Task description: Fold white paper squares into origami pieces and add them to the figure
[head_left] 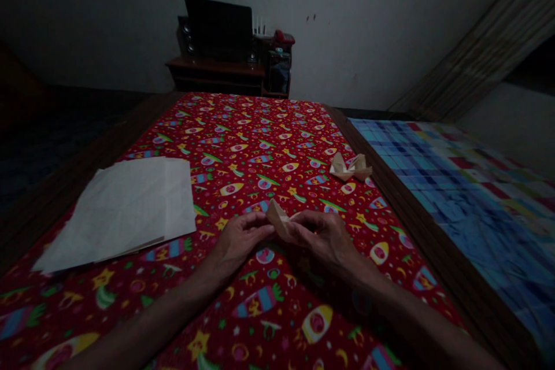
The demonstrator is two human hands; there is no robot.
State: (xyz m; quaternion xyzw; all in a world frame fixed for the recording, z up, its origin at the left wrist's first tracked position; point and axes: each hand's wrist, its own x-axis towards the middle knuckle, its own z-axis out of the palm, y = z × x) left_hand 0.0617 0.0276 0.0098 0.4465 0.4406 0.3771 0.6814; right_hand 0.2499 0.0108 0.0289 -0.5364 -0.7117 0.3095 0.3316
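Between my hands is a small folded paper piece [280, 221], tan with a pointed tip standing up, shaped like a paper boat. My left hand [243, 237] pinches its left end between thumb and fingers. My right hand [325, 234] grips the right end, its fingertips partly covering the paper. Farther off to the right, two folded paper boats [351, 167] of the same tan paper sit side by side on the cloth. To the left lies a stack of pale paper sheets [134, 208] with uneven edges.
A red patterned cloth [260, 324] covers the table, which has dark wooden edges [416, 225]. Beyond its far end stand a desk [217, 68] with a monitor [220, 29] and a red telephone [284, 37]. A blue checked bedspread [459, 214] lies to the right. The room is dim.
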